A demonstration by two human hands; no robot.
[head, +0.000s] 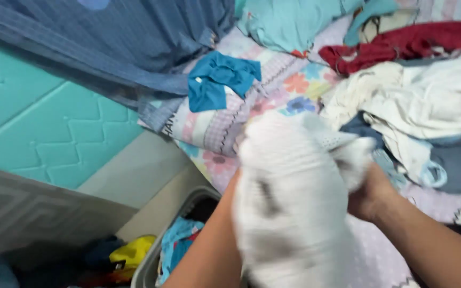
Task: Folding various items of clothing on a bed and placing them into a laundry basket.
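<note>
A white ribbed garment [289,208] hangs bunched and motion-blurred between my two hands, low in the middle of the head view. My right hand [372,194] grips its upper right part, fingers closed on the cloth. My left hand is hidden under the fabric; only its forearm [209,250] shows rising from the bottom edge into the garment. Behind it lies a bed with a floral sheet [294,88].
A pile of clothes covers the bed: white pieces [428,101], a dark red one [401,45], teal cloth [294,21], a small blue garment [222,80]. A grey laundry basket [156,261] with coloured clothes stands lower left, beside a yellow item [132,250]. A teal quilted panel [44,128] is left.
</note>
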